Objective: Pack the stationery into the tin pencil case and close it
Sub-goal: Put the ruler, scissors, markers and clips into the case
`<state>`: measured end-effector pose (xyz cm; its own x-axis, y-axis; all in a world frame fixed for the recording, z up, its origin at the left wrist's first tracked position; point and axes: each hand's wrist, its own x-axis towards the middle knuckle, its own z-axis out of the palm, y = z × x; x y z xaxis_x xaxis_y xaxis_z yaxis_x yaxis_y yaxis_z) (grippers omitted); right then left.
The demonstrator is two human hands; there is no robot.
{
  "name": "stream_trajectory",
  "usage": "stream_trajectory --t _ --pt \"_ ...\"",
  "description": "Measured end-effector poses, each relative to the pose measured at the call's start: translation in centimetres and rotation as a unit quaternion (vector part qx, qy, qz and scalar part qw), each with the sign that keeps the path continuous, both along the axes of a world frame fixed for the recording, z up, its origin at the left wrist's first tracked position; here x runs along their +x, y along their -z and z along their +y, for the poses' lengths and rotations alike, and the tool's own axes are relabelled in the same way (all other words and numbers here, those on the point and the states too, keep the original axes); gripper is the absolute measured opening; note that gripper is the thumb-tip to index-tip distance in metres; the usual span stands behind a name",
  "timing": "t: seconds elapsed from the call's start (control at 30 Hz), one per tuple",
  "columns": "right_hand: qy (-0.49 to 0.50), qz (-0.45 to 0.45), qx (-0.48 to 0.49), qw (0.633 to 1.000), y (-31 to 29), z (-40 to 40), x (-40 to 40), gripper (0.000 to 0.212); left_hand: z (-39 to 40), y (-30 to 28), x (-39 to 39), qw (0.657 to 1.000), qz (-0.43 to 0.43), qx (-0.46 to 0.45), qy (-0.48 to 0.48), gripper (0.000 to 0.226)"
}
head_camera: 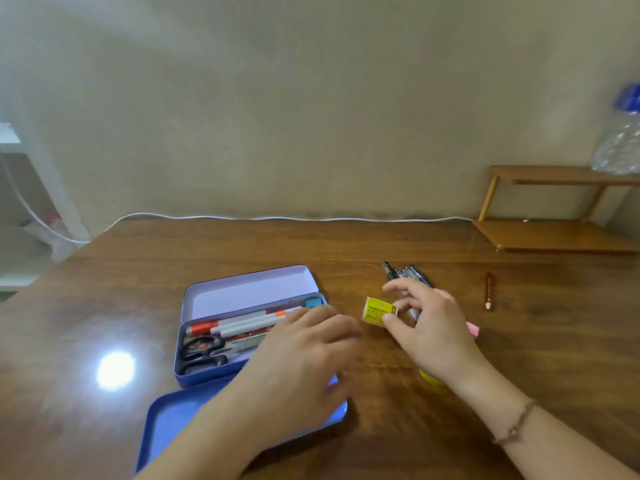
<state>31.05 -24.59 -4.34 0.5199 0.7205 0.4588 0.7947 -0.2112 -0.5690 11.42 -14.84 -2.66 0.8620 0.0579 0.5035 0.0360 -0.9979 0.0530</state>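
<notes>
i see the blue lid lying nearest, at 7 o'clock. my left hand rests flat and loose over the open tin case, which holds scissors and markers. at 3 o'clock my right hand pinches a yellow eraser. pens lie behind, a red pencil farther right.

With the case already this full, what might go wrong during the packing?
1. The blue tin pencil case already holds scissors and markers; its lid may not close.
2. The right hand only pinches the yellow eraser, which may slip.
3. The short red pencil lies apart and may be forgotten.
</notes>
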Motion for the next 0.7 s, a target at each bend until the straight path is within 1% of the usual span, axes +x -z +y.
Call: stream_trajectory --t 0.07,0.13,0.2,0.27,0.33,0.37,0.4,0.47,0.5,0.57,0.6,0.63,0.7 --pt "-0.043 0.084 0.054 0.994 -0.4 -0.6 0.0 0.037 -1.1 0.3 1.8 0.996 -0.025 0.079 -0.027 0.022" --pt "-0.1 0.153 0.082 0.98 -0.8 -1.1 -0.3 0.04 -1.1 0.0 2.9 0.992 -0.058 0.099 -0.053 0.025" --pt "-0.155 0.237 0.104 0.954 -0.8 -1.4 -0.8 0.038 -0.8 -0.3 3.5 0.993 -0.072 0.081 -0.054 0.019" --pt "-0.161 0.305 0.12 0.931 -0.8 -1.4 -0.9 0.036 -0.8 -0.4 3.8 0.995 -0.071 0.051 -0.047 0.02" --pt "-0.169 0.376 0.136 0.901 -0.8 -1.5 -0.7 0.029 -0.8 -0.6 3.9 0.997 -0.068 0.002 -0.042 0.022" --pt "-0.177 0.384 0.134 0.897 -0.8 -1.6 -0.6 0.023 -0.8 -0.7 3.9 0.996 -0.072 -0.022 -0.045 0.022" --pt "-0.18 0.355 0.117 0.91 -0.8 -1.7 -0.6 0.02 -0.7 -0.9 3.8 0.994 -0.079 -0.051 -0.055 0.021" --pt "-0.179 0.222 0.053 0.957 -0.7 -1.8 -0.8 0.03 -0.5 -1.5 3.4 0.978 -0.098 -0.161 -0.086 0.011" --pt "-0.185 0.173 0.042 0.967 -0.7 -1.8 -1.1 0.032 -0.2 -1.6 3.2 0.965 -0.106 -0.218 -0.095 0.005" --pt "-0.215 0.15 0.067 0.963 -0.7 -1.8 -1.5 0.023 0.4 -1.7 2.4 0.944 -0.095 -0.304 -0.08 0.009" --pt "-0.228 0.139 0.078 0.96 -0.6 -1.8 -1.7 0.017 0.8 -1.8 1.7 0.941 -0.068 -0.326 -0.062 0.009" --pt "-0.229 0.12 0.084 0.962 -0.6 -1.8 -1.9 0.014 1.3 -1.9 0.8 0.944 -0.044 -0.324 -0.052 0.01" --pt "-0.217 0.091 0.08 0.969 -0.7 -1.8 -2.0 0.014 3.4 -1.8 -1.8 0.958 -0.036 -0.272 -0.083 0.025"
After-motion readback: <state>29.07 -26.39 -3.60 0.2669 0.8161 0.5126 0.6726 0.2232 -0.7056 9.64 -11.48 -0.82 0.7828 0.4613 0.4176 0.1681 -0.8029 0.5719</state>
